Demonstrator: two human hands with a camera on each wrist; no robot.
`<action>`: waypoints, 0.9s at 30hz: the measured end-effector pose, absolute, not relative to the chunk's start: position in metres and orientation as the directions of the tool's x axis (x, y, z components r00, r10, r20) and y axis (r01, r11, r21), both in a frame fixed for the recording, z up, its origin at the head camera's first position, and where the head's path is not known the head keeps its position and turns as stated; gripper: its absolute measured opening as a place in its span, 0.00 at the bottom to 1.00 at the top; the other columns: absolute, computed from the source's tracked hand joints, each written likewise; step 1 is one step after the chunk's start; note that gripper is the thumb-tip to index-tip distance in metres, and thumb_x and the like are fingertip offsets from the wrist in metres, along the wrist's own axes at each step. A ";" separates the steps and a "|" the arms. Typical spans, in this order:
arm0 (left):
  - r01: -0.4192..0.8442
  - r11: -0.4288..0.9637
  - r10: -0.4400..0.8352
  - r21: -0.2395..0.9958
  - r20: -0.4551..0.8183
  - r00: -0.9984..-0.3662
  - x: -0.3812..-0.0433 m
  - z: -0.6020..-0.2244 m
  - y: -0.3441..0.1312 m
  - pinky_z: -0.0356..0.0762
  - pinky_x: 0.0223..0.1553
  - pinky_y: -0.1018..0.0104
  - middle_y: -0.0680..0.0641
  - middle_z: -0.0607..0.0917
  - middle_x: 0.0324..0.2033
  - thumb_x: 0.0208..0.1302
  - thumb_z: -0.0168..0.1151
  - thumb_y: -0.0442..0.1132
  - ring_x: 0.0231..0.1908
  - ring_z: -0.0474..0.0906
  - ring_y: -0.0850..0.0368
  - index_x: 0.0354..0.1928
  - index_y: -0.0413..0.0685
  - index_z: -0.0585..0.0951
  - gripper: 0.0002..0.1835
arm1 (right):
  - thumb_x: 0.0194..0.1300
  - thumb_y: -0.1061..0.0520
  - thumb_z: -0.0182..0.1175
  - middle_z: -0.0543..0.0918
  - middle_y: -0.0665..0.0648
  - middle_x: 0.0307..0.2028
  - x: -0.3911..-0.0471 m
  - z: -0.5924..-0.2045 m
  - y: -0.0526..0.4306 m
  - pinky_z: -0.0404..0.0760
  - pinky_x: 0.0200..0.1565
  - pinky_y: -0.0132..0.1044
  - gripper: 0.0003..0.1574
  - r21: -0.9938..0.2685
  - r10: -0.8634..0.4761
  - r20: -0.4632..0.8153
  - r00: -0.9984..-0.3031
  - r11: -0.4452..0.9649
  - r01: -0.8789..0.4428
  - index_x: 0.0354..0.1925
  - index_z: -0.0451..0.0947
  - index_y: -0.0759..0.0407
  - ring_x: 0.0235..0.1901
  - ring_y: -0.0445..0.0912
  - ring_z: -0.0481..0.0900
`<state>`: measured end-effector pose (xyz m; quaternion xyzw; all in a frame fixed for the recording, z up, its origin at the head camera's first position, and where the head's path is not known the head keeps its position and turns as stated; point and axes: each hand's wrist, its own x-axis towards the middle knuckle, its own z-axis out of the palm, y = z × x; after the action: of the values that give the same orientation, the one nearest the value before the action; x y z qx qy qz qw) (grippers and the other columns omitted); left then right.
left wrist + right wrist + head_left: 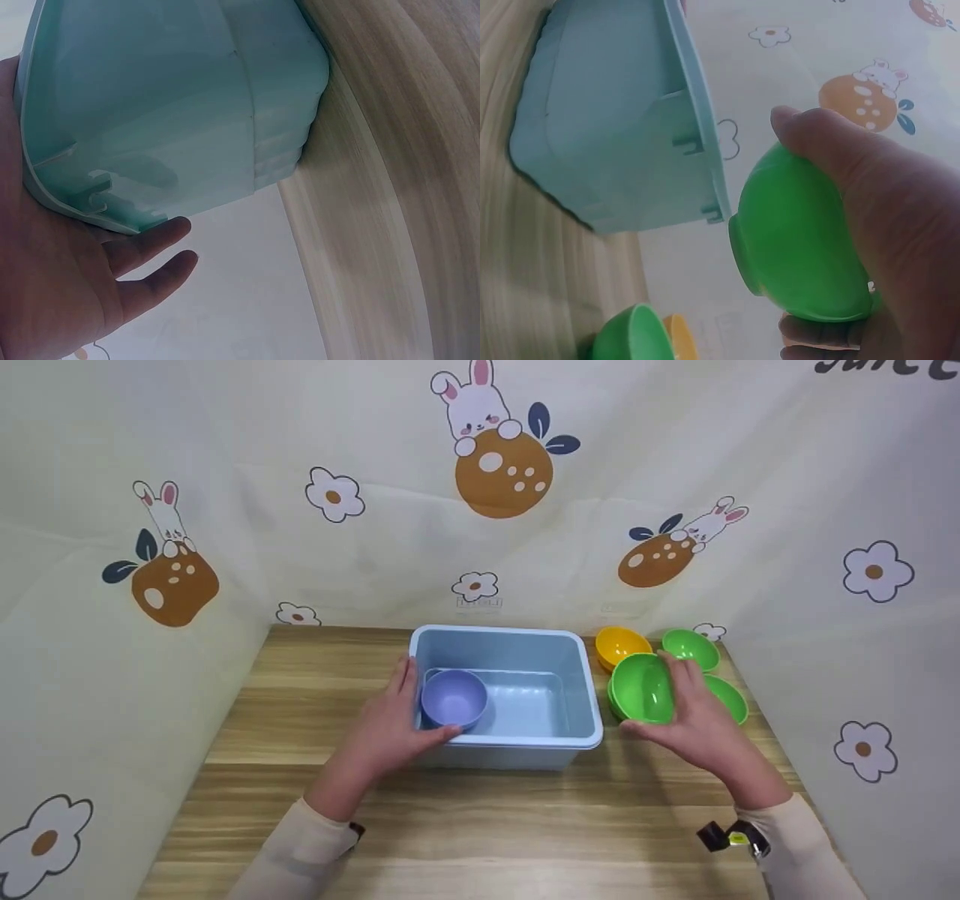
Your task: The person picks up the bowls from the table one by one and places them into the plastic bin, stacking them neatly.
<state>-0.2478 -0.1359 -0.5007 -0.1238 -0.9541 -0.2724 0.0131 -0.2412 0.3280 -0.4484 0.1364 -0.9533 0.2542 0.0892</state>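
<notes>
Raised above the table to the right, a green bowl (643,690) is held by my right hand (701,724). In the right wrist view, thumb and fingers grip the bowl (795,232) from opposite sides, its foot facing the bin. A light blue plastic bin (517,741) stands in the middle, with a purple bowl (454,700) inside at its left. My left hand (386,727) rests at the bin's near left corner, thumb on the near rim. Its visible fingers extend fairly straight along the outer wall in the left wrist view.
Behind and beside the held bowl are an orange bowl (622,647), a green bowl (691,649) at the back right, and another green bowl (729,700) partly hidden by my right hand. Printed cloth walls (390,562) enclose the wooden table (480,825) at the back and sides.
</notes>
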 end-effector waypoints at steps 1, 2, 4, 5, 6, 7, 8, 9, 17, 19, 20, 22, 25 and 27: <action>0.241 0.822 0.229 0.516 0.089 -0.969 -0.248 -0.501 -0.136 0.69 0.72 0.26 0.35 0.45 0.89 0.53 0.59 0.92 0.77 0.66 0.23 0.89 0.38 0.46 0.80 | 0.55 0.26 0.83 0.67 0.69 0.72 -0.242 -0.446 0.326 0.83 0.57 0.75 0.79 -0.463 -0.217 0.240 -0.946 0.831 -0.308 0.85 0.55 0.61 0.62 0.71 0.78; 0.239 0.823 0.228 0.515 0.085 -0.970 -0.248 -0.500 -0.136 0.69 0.72 0.25 0.35 0.45 0.89 0.53 0.59 0.92 0.76 0.66 0.23 0.89 0.38 0.45 0.81 | 0.55 0.26 0.82 0.67 0.69 0.72 -0.244 -0.444 0.324 0.83 0.57 0.74 0.79 -0.464 -0.222 0.243 -0.944 0.829 -0.314 0.85 0.55 0.60 0.62 0.70 0.78; 0.234 0.825 0.226 0.514 0.079 -0.971 -0.248 -0.500 -0.135 0.70 0.71 0.25 0.36 0.44 0.89 0.53 0.60 0.92 0.76 0.67 0.23 0.90 0.39 0.45 0.81 | 0.55 0.26 0.82 0.67 0.69 0.72 -0.246 -0.440 0.320 0.83 0.58 0.74 0.79 -0.465 -0.229 0.244 -0.942 0.825 -0.321 0.85 0.55 0.60 0.62 0.69 0.77; 0.231 0.825 0.224 0.515 0.077 -0.971 -0.248 -0.500 -0.135 0.69 0.71 0.25 0.36 0.44 0.89 0.53 0.60 0.92 0.76 0.67 0.23 0.90 0.39 0.45 0.81 | 0.55 0.25 0.82 0.67 0.68 0.72 -0.247 -0.439 0.318 0.83 0.58 0.73 0.79 -0.466 -0.232 0.242 -0.942 0.824 -0.322 0.86 0.55 0.60 0.61 0.69 0.78; 0.230 0.826 0.223 0.515 0.076 -0.972 -0.248 -0.499 -0.135 0.69 0.71 0.25 0.36 0.44 0.89 0.53 0.61 0.91 0.76 0.67 0.23 0.90 0.39 0.45 0.81 | 0.55 0.25 0.82 0.67 0.68 0.72 -0.248 -0.437 0.316 0.83 0.58 0.73 0.79 -0.469 -0.233 0.235 -0.944 0.823 -0.320 0.86 0.54 0.59 0.62 0.68 0.77; 0.230 0.826 0.222 0.515 0.077 -0.972 -0.248 -0.499 -0.134 0.70 0.71 0.25 0.36 0.44 0.89 0.53 0.61 0.91 0.76 0.67 0.23 0.90 0.39 0.45 0.80 | 0.55 0.25 0.82 0.67 0.67 0.71 -0.249 -0.436 0.314 0.84 0.58 0.72 0.79 -0.469 -0.234 0.231 -0.944 0.824 -0.319 0.86 0.54 0.59 0.61 0.68 0.77; 0.231 0.825 0.222 0.515 0.080 -0.972 -0.248 -0.499 -0.134 0.71 0.71 0.25 0.36 0.45 0.89 0.54 0.63 0.90 0.76 0.68 0.23 0.90 0.39 0.45 0.80 | 0.55 0.25 0.82 0.67 0.67 0.71 -0.251 -0.435 0.312 0.84 0.58 0.72 0.79 -0.471 -0.238 0.229 -0.944 0.821 -0.321 0.86 0.54 0.58 0.61 0.68 0.78; 0.232 0.825 0.221 0.516 0.083 -0.972 -0.248 -0.499 -0.134 0.72 0.70 0.26 0.35 0.45 0.89 0.55 0.64 0.88 0.75 0.69 0.23 0.90 0.39 0.46 0.79 | 0.54 0.26 0.83 0.68 0.66 0.71 -0.252 -0.434 0.310 0.84 0.58 0.72 0.79 -0.473 -0.244 0.228 -0.943 0.819 -0.326 0.86 0.54 0.58 0.61 0.68 0.78; 0.234 0.823 0.220 0.518 0.089 -0.972 -0.247 -0.499 -0.133 0.77 0.68 0.30 0.35 0.46 0.89 0.56 0.68 0.85 0.72 0.72 0.23 0.89 0.39 0.46 0.77 | 0.54 0.31 0.85 0.70 0.65 0.68 -0.262 -0.424 0.292 0.82 0.60 0.71 0.77 -0.469 -0.334 0.270 -0.903 0.774 -0.426 0.86 0.55 0.56 0.61 0.66 0.79; 0.231 0.824 0.219 0.517 0.085 -0.972 -0.247 -0.499 -0.133 0.76 0.68 0.30 0.36 0.46 0.89 0.54 0.65 0.88 0.73 0.72 0.24 0.90 0.39 0.46 0.79 | 0.53 0.30 0.86 0.70 0.65 0.69 -0.265 -0.421 0.287 0.82 0.62 0.70 0.77 -0.467 -0.355 0.273 -0.894 0.764 -0.446 0.85 0.56 0.55 0.62 0.65 0.79; 0.231 0.825 0.220 0.516 0.084 -0.972 -0.247 -0.499 -0.134 0.76 0.68 0.30 0.36 0.46 0.89 0.54 0.64 0.89 0.74 0.71 0.24 0.90 0.39 0.46 0.80 | 0.52 0.30 0.86 0.70 0.64 0.69 -0.267 -0.419 0.284 0.82 0.62 0.69 0.78 -0.467 -0.365 0.273 -0.890 0.758 -0.454 0.85 0.56 0.55 0.62 0.65 0.79; 0.228 0.824 0.220 0.518 0.079 -0.972 -0.247 -0.498 -0.134 0.75 0.69 0.30 0.36 0.46 0.89 0.53 0.62 0.90 0.74 0.71 0.24 0.90 0.39 0.45 0.80 | 0.51 0.29 0.86 0.70 0.64 0.70 -0.270 -0.415 0.277 0.82 0.63 0.67 0.78 -0.465 -0.392 0.272 -0.879 0.746 -0.476 0.85 0.56 0.55 0.63 0.64 0.79; 0.223 0.824 0.217 0.521 0.075 -0.973 -0.247 -0.498 -0.135 0.75 0.69 0.29 0.36 0.46 0.89 0.53 0.62 0.91 0.75 0.70 0.24 0.90 0.40 0.45 0.80 | 0.51 0.27 0.85 0.70 0.62 0.71 -0.275 -0.410 0.265 0.83 0.63 0.65 0.78 -0.460 -0.429 0.257 -0.866 0.734 -0.500 0.85 0.57 0.53 0.63 0.62 0.78; 0.222 0.824 0.216 0.521 0.073 -0.974 -0.247 -0.498 -0.135 0.74 0.69 0.28 0.35 0.46 0.89 0.53 0.61 0.91 0.75 0.69 0.23 0.90 0.39 0.45 0.80 | 0.51 0.25 0.84 0.70 0.62 0.71 -0.278 -0.407 0.257 0.84 0.62 0.64 0.78 -0.450 -0.451 0.243 -0.859 0.732 -0.512 0.85 0.57 0.52 0.62 0.61 0.79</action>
<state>-0.2473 -0.1353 -0.4979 -0.1147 -0.9551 -0.2733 0.0055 -0.2782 0.2570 -0.4070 0.2591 -0.9286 0.2589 0.0588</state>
